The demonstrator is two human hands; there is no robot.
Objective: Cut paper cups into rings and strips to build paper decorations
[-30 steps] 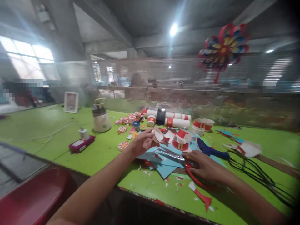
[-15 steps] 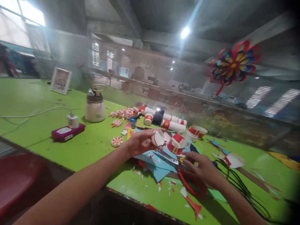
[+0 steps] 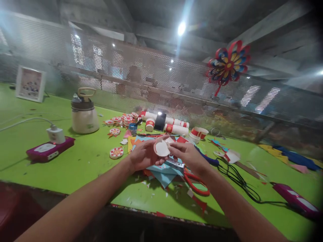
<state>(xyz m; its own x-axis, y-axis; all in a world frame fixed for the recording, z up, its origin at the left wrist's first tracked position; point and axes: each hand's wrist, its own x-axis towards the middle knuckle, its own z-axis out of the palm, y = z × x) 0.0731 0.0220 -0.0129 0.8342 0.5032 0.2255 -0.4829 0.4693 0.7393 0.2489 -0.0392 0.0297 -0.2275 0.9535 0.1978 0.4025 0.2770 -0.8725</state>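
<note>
My left hand is closed round a small white cut-down paper cup, its round face toward me and a red rim at one side. The fingers of my right hand pinch the cup's right edge. Below my hands, scissors with red handles lie over blue paper sheets; their blades are partly hidden. Red and white paper scraps are scattered by the handles. Behind my right hand, red paper cup pieces show in part.
Paper cups and stacked cups stand or lie behind, with a black phone. Decorated discs, a blue jar and a bottle are leftward. A glue gun with black cable lies right; purple power strips flank the table.
My right hand has left the scissors, which now lie on the paper, and has moved to the cut-down cup in my left hand. The view has turned to the right.
</note>
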